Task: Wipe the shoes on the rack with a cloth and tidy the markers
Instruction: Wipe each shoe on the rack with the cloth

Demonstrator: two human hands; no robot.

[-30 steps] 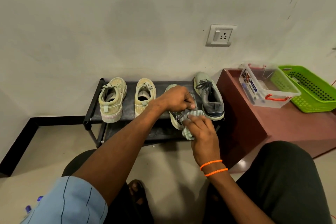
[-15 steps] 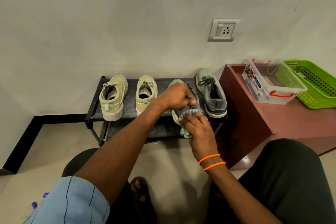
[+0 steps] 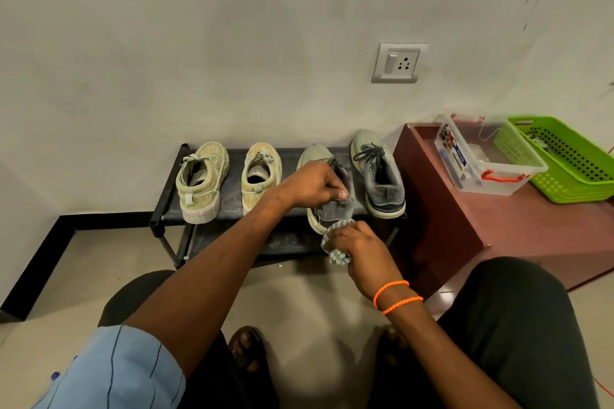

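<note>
A black shoe rack stands against the wall with two beige sneakers at its left and a grey laced shoe at its right. My left hand grips a second grey shoe by its collar, tilted on the rack's front edge. My right hand holds a bunched pale green cloth against that shoe's heel. Markers lie in a clear plastic box on the low table.
A dark red low table stands right of the rack, carrying the clear box and a green perforated basket. A wall socket sits above. My knees and sandalled feet fill the floor below. Blue marker caps peek out at bottom left.
My right hand with the cloth has slid down from the shoe's upper to its heel. My left hand keeps its grip on the shoe. The view has shifted slightly.
</note>
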